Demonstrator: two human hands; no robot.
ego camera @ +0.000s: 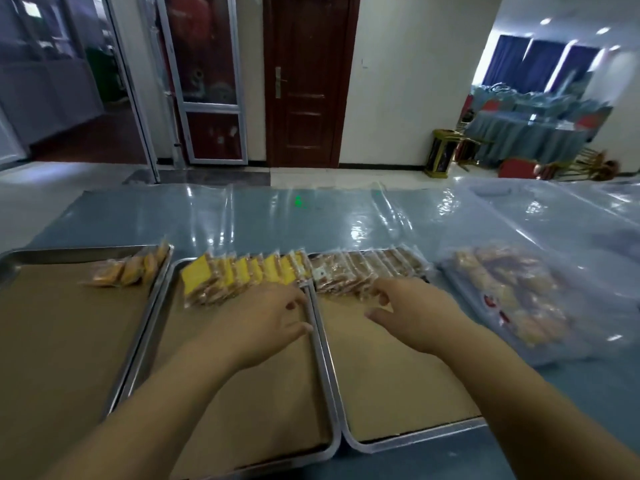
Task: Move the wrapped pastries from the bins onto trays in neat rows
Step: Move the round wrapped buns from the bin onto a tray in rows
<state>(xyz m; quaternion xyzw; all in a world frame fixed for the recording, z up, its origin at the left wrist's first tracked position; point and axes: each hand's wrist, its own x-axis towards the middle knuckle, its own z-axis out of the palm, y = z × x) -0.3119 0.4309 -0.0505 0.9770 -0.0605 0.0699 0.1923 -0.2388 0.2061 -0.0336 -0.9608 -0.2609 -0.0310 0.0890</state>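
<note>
Head view: left hand (266, 320), right hand (419, 313) over trays (322, 358).
Left loosely curled, empty; right spread, touching brown packs (363, 268).

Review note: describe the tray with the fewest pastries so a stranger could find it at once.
Three paper-lined metal trays sit side by side on the blue plastic-covered table. Take the leftmost tray. It holds only a short cluster of orange packs in its far right corner, whereas the middle tray and right tray each carry a full row along the far edge.
</note>
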